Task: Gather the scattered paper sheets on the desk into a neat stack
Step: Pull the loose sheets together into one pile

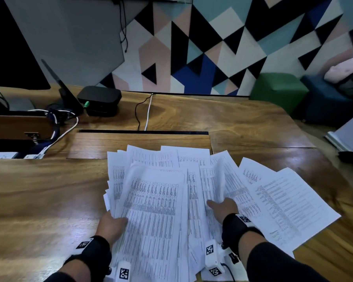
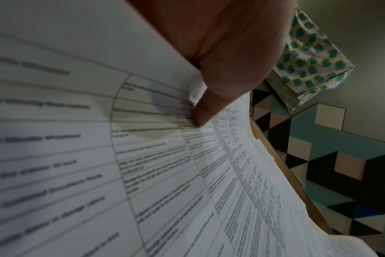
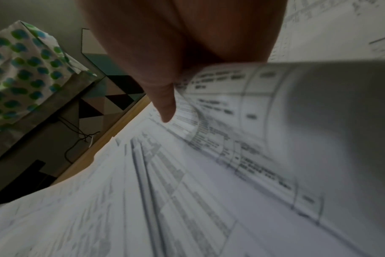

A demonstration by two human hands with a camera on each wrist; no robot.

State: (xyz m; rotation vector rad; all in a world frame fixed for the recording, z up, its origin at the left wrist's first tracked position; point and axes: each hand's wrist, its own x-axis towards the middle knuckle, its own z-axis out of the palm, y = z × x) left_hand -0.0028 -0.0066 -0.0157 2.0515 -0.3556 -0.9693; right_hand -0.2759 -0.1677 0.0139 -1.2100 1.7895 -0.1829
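Several white printed paper sheets lie fanned and overlapping on the wooden desk. My left hand grips the left bundle at its near left edge, thumb pressed on the top sheet, fingers hidden underneath. My right hand is in the middle of the fan. Its thumb points left, and its fingers are tucked out of sight under a sheet that curls up over them. More sheets spread flat to the right, reaching the desk's near right edge.
A closed wooden flap lies just beyond the papers. Behind it run cables, with a black box and a monitor at the back left. A power strip sits in an open tray at left. Bare desk lies left of the papers.
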